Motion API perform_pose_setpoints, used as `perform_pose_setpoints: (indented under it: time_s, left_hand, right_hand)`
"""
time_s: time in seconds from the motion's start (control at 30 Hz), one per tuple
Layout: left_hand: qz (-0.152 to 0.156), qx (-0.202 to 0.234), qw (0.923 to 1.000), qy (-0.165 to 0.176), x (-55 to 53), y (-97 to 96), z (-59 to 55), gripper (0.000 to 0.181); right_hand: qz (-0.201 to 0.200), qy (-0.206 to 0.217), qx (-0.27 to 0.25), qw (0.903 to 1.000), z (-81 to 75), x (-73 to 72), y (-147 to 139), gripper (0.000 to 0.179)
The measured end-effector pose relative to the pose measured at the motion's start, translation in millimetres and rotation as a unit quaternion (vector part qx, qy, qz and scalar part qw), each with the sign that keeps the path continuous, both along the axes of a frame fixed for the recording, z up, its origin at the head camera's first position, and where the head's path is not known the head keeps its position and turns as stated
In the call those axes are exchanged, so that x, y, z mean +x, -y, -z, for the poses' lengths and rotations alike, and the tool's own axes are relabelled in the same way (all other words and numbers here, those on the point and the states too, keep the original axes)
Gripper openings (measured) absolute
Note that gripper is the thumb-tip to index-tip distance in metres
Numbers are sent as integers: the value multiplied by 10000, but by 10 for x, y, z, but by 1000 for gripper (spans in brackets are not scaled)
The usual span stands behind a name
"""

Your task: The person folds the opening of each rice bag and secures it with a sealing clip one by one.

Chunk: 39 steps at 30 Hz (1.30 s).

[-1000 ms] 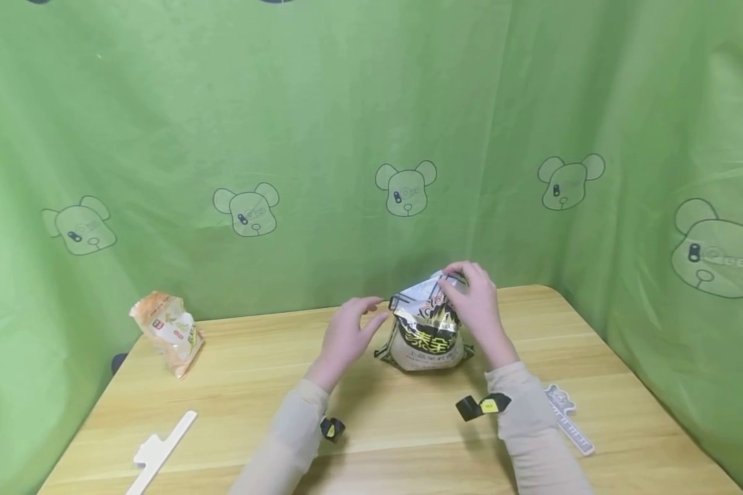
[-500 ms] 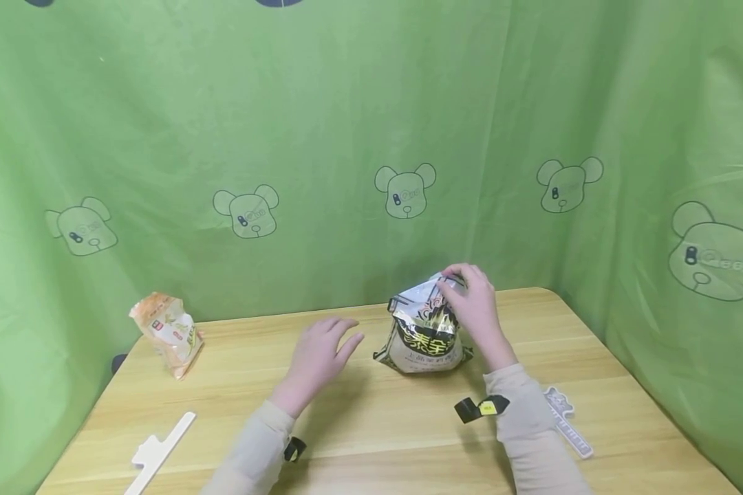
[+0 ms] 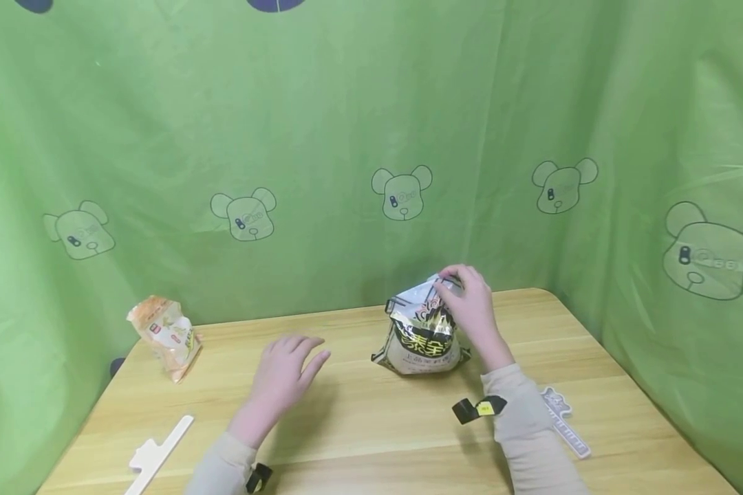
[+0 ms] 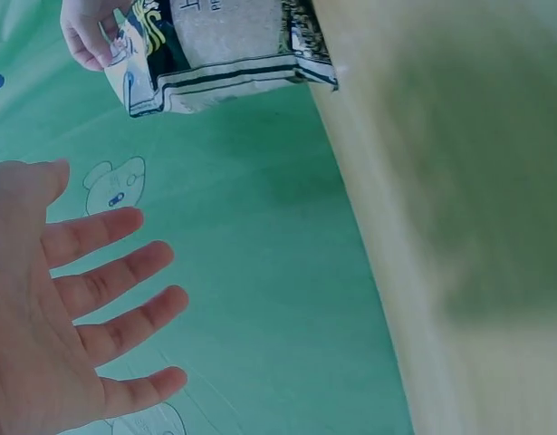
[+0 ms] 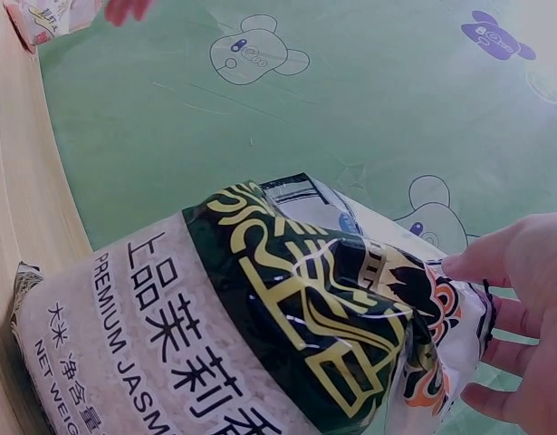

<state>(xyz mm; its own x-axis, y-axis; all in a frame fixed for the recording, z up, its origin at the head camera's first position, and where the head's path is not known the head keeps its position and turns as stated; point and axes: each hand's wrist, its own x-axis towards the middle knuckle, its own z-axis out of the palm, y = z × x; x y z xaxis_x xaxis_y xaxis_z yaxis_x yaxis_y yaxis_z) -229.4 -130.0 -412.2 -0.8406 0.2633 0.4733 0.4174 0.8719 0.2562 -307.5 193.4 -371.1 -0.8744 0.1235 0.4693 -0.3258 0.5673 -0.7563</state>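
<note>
A bag of jasmine rice (image 3: pixel 424 344) stands upright near the back of the table, its top creased and leaning a little. My right hand (image 3: pixel 473 309) pinches the bag's upper right edge between thumb and fingers. In the right wrist view the thumb and fingers of that hand (image 5: pixel 536 326) lie on opposite sides of the white top of the rice bag (image 5: pixel 260 308). Well left of the bag, my left hand (image 3: pixel 281 375) hovers over the table and holds nothing. Spread fingers and a bare palm show on the left hand (image 4: pixel 43 317) in the left wrist view.
An orange and white food packet (image 3: pixel 170 337) stands at the table's back left. A white long-barred clip (image 3: pixel 161 450) lies at the front left. Another pale clip with a patterned bar (image 3: pixel 563 423) lies beside the right forearm. Green curtain (image 3: pixel 322 261) borders the table.
My left hand has drawn away from the bag's left corner, moving left and toward me. The right hand keeps its pinch on the rice bag, which has stayed in place.
</note>
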Motion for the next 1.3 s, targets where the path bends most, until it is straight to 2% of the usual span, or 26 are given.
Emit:
perform_pose_setpoints:
  time_s: [0.27,0.53,0.73,1.07,1.3]
  left_hand:
    - [-181,-354,9990,198,191,176,108,40]
    - [-380,-374,9981,297,336,394,150,41]
    - [-582,-412,9972,245,440,566,164,40]
    - [-763,-449,9960,150,569,865,182,37]
    - [-910,-330,9949,277,645,1099,199,38]
  right_hand:
    - [-14,1,-33,10000,11,12,6,27]
    - [8,-20,-62,10000,30,20,0,26]
    - [-5,-37,-58,10000,36,19,-8,26]
    - [17,-1,-69,10000,14,22,-7,26]
    - [-20,-91,-47,9999,1,16,-8,27]
